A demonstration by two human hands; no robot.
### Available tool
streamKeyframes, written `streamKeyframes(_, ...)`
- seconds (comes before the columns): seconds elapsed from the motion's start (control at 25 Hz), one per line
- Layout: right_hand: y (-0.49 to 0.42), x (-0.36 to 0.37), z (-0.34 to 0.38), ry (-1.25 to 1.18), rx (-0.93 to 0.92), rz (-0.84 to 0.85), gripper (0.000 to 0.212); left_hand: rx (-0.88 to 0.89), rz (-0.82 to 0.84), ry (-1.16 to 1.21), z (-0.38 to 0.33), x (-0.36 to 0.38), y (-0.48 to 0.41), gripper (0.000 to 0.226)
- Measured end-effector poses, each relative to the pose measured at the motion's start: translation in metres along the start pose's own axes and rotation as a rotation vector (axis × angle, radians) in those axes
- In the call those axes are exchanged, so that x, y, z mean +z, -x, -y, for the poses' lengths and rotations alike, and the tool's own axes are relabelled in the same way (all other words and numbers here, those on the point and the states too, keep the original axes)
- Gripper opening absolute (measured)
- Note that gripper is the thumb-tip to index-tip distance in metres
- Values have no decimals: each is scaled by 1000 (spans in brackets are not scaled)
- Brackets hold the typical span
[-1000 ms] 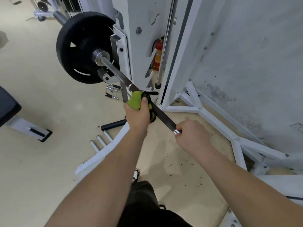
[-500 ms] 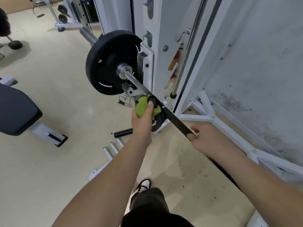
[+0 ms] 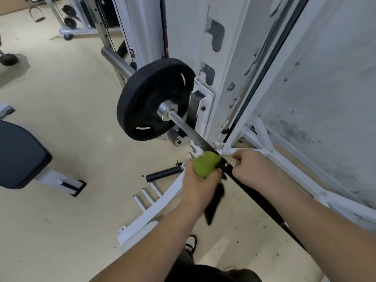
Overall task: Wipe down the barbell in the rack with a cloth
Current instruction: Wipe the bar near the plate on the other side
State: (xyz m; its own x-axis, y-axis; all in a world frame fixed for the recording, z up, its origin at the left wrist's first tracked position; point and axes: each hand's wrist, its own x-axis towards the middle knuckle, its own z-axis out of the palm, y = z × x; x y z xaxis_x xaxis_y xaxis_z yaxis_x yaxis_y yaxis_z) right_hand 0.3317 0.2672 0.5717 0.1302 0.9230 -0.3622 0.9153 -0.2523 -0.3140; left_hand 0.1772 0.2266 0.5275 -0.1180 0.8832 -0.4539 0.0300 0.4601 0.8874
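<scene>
The barbell [image 3: 190, 130] runs diagonally from a black weight plate [image 3: 148, 102] at centre down to the lower right, resting in the white rack [image 3: 203, 98]. My left hand [image 3: 200, 188] holds a green and black cloth [image 3: 205, 163] wrapped against the bar's shaft, with a black tail of cloth hanging below the wrist. My right hand [image 3: 254, 169] is closed around the bar just right of the cloth, almost touching the left hand. The stretch of bar behind my right forearm is partly hidden.
A dark padded bench [image 3: 20, 153] stands at the left. A short black tube [image 3: 163, 174] and white storage pegs [image 3: 146, 197] lie on the floor below the plate. A stained grey wall [image 3: 325, 88] closes the right side. More gym machines stand at the back left.
My left hand has slid the cloth down the bar, away from the plate, until it sits beside the right hand. The view has shifted, so the plate now appears at centre.
</scene>
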Motion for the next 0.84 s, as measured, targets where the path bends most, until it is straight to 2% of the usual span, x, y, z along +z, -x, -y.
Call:
streamKeyframes(0.08, -18, 7, 18, -119, -65, -28, 20, 190, -171, -56, -44, -33, -37, 46)
streamKeyframes(0.12, -27, 11, 29, -149, -92, -28, 14, 263, -203, -90, -63, -47, -60, 46)
streamKeyframes(0.24, -53, 21, 54, -144, -60, 8, 30, 410, -239, -429, -95, -67, -126, 59)
streamKeyframes(0.32, -59, 25, 60, -78, -47, 4, 24, 446, -193, -679, -87, -61, -150, 59)
streamKeyframes(0.36, -61, 26, 61, -30, -48, -13, 21, 452, -186, -732, -83, -56, -153, 55)
streamKeyframes(0.48, -63, 30, 66, 109, -72, -51, 16, 432, -222, -727, -78, -53, -151, 40)
streamKeyframes(0.64, -69, 27, 70, 149, -76, -48, 17, 493, -98, -878, -81, -66, -155, 34)
streamKeyframes(0.76, -69, 26, 68, 144, -79, -35, 15, 474, -172, -953, -91, -67, -177, 44)
streamKeyframes(0.84, -68, 29, 66, 156, -84, -52, 12, 509, -231, -954, -88, -58, -173, 39)
